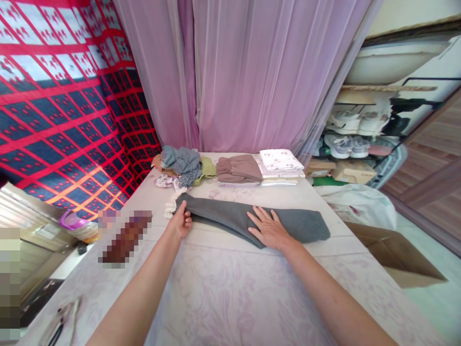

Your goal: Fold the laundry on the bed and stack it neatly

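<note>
A pair of dark grey trousers [223, 214] lies folded lengthwise across the table, with a cream ruffled trim [170, 205] at its left end. My left hand [181, 222] pinches the cloth near that trim, thumb on top and fingers curled. Flat on the wider right part rests my right hand [268, 227], its fingers spread and holding nothing. Behind the trousers are a folded brown garment [239, 169] and a stack of folded white printed cloths [281, 161]. A loose heap of grey-blue clothes [182, 163] lies farther left, with a green piece [207, 169] beside it.
The table [223, 298] has a pale floral cover. A purple curtain [252, 72] hangs behind it, and a red and black patterned cloth [72, 105] at left. To the right stand a shoe rack [360, 132] and an open cardboard box [392, 254]. Cables [63, 322] lie front left.
</note>
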### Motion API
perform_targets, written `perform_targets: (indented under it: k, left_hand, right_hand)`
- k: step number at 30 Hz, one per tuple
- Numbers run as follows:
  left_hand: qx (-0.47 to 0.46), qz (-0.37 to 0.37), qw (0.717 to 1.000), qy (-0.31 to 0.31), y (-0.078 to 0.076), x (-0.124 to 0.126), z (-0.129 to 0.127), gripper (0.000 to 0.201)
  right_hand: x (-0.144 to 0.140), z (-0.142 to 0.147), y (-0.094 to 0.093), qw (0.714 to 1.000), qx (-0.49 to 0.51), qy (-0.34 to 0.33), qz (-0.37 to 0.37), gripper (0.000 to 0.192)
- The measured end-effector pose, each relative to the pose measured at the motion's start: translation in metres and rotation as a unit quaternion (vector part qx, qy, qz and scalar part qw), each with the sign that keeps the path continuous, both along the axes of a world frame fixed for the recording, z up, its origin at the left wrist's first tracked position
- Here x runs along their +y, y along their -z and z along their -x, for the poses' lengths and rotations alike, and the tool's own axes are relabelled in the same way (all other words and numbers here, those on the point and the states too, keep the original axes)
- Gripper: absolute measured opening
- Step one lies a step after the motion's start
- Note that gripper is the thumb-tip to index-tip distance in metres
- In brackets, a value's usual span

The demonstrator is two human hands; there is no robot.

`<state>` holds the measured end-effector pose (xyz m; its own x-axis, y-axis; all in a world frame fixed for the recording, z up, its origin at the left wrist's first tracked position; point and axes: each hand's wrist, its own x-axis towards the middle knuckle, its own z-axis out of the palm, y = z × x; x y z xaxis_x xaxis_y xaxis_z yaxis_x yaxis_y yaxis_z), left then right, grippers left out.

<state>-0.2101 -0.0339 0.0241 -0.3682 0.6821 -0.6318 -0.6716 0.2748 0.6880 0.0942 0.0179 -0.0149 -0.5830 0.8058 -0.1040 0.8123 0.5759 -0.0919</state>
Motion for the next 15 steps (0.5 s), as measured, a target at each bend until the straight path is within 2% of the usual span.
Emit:
perform_targets:
  k: [4,8,13,15]
  left_hand:
    - [0.131,0.012,0.991,-0.039,0.002,0.003,0.022,0.035]
    - [0.248,0.025,0.967,-0.062,0.009,-0.003,0.028,0.027]
    - [0.357,0.044,0.932,-0.039,0.02,-0.016,0.036,0.016]
    - [0.409,0.05,0.911,-0.029,0.022,-0.022,0.042,0.017]
  right_hand:
    - [0.0,0.001,-0.002,1.0,-0.003,-0.004,0.009,0.06]
    - [0.0,0.001,-0.003,1.0,-0.002,-0.007,0.014,0.059]
    - [0.001,0.001,-0.003,1.0,-0.001,-0.007,0.016,0.058]
    - [0.001,0.0,-0.001,1.0,0.004,-0.008,0.015,0.059]
